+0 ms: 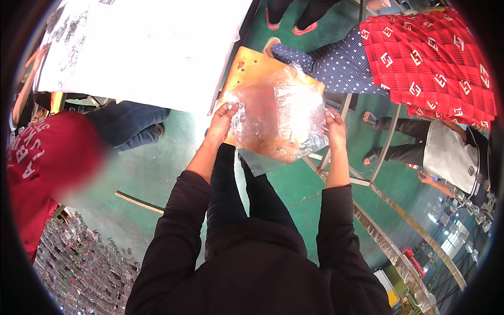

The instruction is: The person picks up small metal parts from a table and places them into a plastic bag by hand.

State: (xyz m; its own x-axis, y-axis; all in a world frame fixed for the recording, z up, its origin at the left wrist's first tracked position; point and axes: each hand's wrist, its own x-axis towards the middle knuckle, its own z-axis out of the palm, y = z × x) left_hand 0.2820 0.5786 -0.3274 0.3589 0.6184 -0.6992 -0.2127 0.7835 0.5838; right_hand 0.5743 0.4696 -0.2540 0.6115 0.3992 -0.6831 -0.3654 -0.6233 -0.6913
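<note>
A clear plastic bag is stretched out between my two hands, its film wrinkled and shiny with glare. My left hand pinches its left edge. On the opposite edge, my right hand has its fingers closed on the film. Through the bag shows an orange-yellow board or stool top with a few holes and worn spots. Bright glare over the bag's right half hides whether anything lies inside it. The bag's lower corner hangs down in front of my legs.
A large white table fills the upper left. People work around me: one in red at left, one in a red patterned garment at upper right, another in grey. Metal frame bars stand at right; many small clear pieces lie lower left.
</note>
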